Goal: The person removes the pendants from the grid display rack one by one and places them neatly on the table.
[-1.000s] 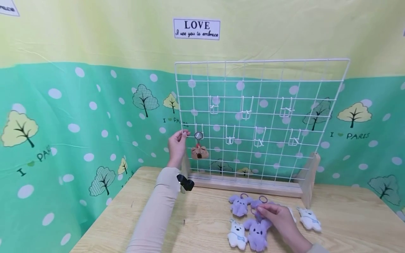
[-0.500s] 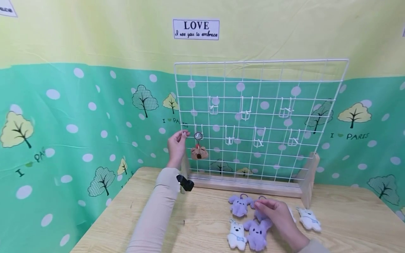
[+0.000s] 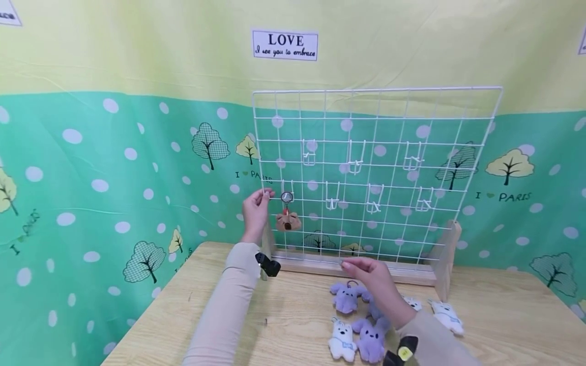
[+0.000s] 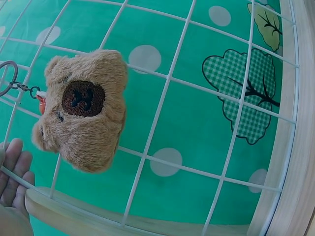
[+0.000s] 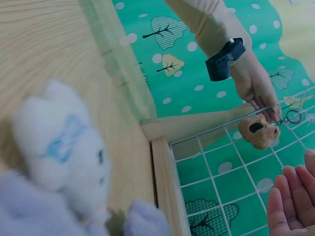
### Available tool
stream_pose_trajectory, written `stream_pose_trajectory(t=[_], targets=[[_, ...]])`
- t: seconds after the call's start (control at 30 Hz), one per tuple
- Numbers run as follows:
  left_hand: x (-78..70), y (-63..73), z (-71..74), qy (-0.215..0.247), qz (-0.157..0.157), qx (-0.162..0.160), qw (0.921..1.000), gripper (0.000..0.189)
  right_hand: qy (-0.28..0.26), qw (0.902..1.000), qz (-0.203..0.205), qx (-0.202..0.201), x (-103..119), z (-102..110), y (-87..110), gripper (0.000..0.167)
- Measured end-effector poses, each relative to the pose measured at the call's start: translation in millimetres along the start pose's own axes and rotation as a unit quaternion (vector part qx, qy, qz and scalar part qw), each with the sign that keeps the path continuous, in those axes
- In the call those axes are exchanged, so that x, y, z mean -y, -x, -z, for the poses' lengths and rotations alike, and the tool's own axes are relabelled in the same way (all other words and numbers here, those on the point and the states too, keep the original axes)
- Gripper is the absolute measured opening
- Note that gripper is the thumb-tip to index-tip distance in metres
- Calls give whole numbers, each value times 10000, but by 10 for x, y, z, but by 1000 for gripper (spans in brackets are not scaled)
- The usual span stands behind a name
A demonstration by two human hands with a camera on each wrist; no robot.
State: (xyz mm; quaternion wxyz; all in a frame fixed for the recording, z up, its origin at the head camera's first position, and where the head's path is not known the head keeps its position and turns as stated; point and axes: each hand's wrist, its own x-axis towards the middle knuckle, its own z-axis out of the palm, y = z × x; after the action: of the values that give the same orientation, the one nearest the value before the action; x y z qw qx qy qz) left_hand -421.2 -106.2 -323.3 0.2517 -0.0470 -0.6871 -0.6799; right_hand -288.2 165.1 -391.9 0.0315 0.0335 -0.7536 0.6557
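Note:
At the left edge of the white wire grid rack (image 3: 377, 90), my left hand (image 3: 256, 213) grips the side wire. Beside it a brown plush bear keychain (image 3: 288, 222) hangs by its ring from a hook; its fuzzy face fills much of the left wrist view. My right hand (image 3: 373, 278) is over the table before the rack's base, thumb and forefinger close together, with no object visible in it. Below lie purple plush keychains (image 3: 346, 299), one partly hidden by that hand, and white plush bear keychains (image 3: 342, 340). In the right wrist view its fingers (image 5: 295, 196) look fairly straight.
Several white wire hooks (image 3: 373, 206) sit on the grid in two rows. Wooden feet (image 3: 447, 254) support the rack on the wooden table (image 3: 183, 305). A green and yellow printed curtain (image 3: 151, 162) stands behind.
My right hand has left the purple plush keychains and moved up and left towards the rack's base. The left hand and the hanging brown bear have stayed in place.

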Motion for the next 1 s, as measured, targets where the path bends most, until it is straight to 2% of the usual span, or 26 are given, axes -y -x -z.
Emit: stream_pose_trajectory(t=[0.27,0.37,0.53,0.77,1.0], targets=[[-8,12,-3,43,-45,-27,10000,21,-371,9990,211,100,135,-301,-263,38],[-8,8,-6,61,-79,-62,9999,21,-254,9991,336,106,203,-422,-346,38],[-2,-2,-9,54,-80,-83,9999,20,93,9969,774,-64,350,-608,-450,35],[-2,-6,-8,67,17,-98,9999,20,151,9906,1353,-104,538,-808,-618,36],[-18,-3,-11,92,4,-112,9999,19,74,9883,1521,-132,698,-951,-756,30]])
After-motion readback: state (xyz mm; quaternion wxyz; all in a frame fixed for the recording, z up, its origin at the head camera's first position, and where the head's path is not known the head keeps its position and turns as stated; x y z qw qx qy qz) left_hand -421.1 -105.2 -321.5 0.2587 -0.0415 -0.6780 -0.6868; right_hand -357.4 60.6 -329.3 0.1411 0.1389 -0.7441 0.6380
